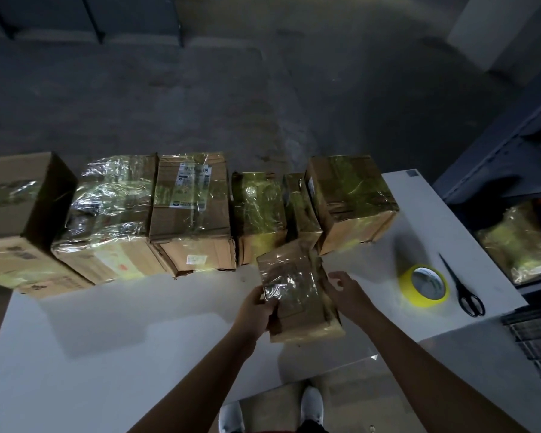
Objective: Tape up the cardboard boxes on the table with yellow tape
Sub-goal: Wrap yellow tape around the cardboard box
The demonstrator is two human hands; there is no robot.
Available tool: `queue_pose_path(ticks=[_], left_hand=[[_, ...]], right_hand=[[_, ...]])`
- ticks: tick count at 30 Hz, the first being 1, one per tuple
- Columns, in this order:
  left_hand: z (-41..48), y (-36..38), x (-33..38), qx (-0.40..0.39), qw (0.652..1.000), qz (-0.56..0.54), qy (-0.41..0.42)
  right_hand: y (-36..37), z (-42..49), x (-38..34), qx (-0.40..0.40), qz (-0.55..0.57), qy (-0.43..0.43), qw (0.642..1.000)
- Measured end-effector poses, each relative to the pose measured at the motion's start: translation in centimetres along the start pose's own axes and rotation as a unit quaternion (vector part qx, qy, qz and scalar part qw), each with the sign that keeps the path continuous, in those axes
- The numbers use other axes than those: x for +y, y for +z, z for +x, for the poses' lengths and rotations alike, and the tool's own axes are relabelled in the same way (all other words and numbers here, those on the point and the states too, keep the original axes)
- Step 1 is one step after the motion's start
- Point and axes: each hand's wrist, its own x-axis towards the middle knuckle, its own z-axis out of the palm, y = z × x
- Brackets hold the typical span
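Tabletop: white, seen from above.

Row of boxes: six cartons set side by side along the far edge, well beyond the fingers and reaching from far to their left to just right of them. All are wrapped in glossy yellowish tape.

Left hand: its fingers are curled round the near left edge of the small box, thumb laid on top.

Small box: flat and taped over, held between the two hands. Its far end is nearly met by the row.

Right hand: its fingers are loosely spread beside the small box's right edge, holding nothing. Contact cannot be told.

Tape: a yellow roll, laid on the tabletop right of the right fingers, apart from them.

Scissors: black, closed, laid just right of the tape.
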Motion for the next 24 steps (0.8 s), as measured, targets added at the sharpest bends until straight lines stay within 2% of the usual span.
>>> queue_pose_path(ticks=[2,4,8,11,19,24], left_hand=[[-0.3,-0.3,-0.5,-0.016,0.999,-0.022,-0.021],[-0.4,-0.5,-0.9,-0.038,0.999,-0.021,-0.026],[-0.1,-0.3,-0.6,-0.029,0.999,0.037,-0.009],[0.1,0.4,-0.5,-0.021,0.994,0.104,0.033],[0.1,3.4,0.0,-0.075,0.984,0.160,0.023],[0.5,4.8,-0.3,-0.012,0.985,0.160,0.059]], right_hand=[[-0.1,-0.1,0.1,-0.020,0.050,0.048,0.997],[-0.3,-0.1,0.2,-0.026,0.084,0.053,0.995],[-0.4,0.0,0.6,0.056,-0.002,-0.013,0.998],[-0.5,-0.5,0.6,0.097,-0.026,-0.032,0.994],[-1.2,-1.3,0.4,0.151,-0.082,-0.067,0.983],[-1.7,-1.2,0.3,0.186,-0.076,-0.092,0.975]])
